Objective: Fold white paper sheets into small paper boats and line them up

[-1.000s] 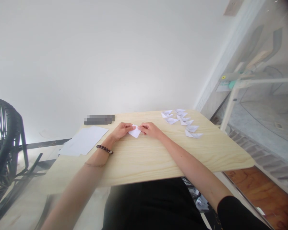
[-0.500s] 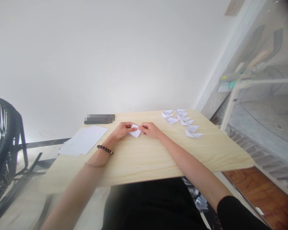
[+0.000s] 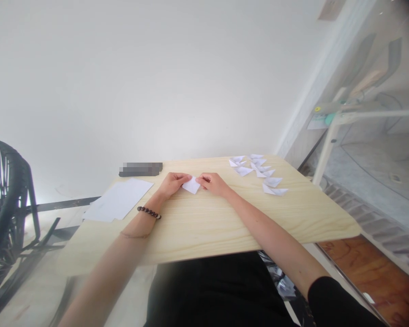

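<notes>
So the small white diamond-shaped paper (image 3: pixel 191 186) is smack between the left hand (image 3: pixel 173 184) and right hand (image 3: pixel 213 183), fingers of both pinched on its far sides, neither nearer, near corner poking out free, no obvious long axis.

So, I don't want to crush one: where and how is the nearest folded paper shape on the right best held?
Probably with a light pinch at the middle of the nearest folded paper shape, coming from the near side: its ends taper to points, and another folded shape sits just behind it.
</notes>
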A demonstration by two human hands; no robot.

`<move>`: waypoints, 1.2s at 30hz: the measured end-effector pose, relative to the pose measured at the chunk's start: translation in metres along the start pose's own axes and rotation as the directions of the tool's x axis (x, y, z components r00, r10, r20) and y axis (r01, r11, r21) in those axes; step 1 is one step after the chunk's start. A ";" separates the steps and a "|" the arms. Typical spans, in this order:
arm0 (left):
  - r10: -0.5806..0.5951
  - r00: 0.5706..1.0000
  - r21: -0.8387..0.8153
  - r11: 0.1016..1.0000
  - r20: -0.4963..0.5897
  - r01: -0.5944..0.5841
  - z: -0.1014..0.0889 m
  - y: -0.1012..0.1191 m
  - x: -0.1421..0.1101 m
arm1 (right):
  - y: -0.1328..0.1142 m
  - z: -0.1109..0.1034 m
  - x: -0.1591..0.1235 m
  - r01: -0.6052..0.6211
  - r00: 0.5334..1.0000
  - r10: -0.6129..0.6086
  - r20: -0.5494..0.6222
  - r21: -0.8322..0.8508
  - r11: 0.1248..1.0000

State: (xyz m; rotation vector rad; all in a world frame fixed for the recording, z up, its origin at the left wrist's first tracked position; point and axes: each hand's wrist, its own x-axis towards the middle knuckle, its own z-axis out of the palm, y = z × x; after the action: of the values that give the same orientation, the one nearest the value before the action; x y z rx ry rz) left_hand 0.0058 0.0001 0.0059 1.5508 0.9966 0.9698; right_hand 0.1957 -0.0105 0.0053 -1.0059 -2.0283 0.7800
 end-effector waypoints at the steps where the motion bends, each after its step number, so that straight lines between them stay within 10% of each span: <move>1: 0.001 1.000 0.006 1.000 0.001 -0.001 0.000 0.000 0.000 | 0.000 0.000 0.000 0.004 1.000 -0.004 0.005 -0.001 1.000; 36: -0.032 0.997 -0.037 0.999 0.068 0.035 0.005 0.008 -0.004 | 0.013 0.004 0.004 -0.025 0.996 0.035 -0.087 0.117 0.993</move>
State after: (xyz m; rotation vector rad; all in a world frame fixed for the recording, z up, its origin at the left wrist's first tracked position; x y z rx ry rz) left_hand 0.0104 -0.0063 0.0129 1.5210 0.9488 0.9028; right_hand 0.1960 -0.0014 -0.0053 -0.9891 -1.8741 0.8442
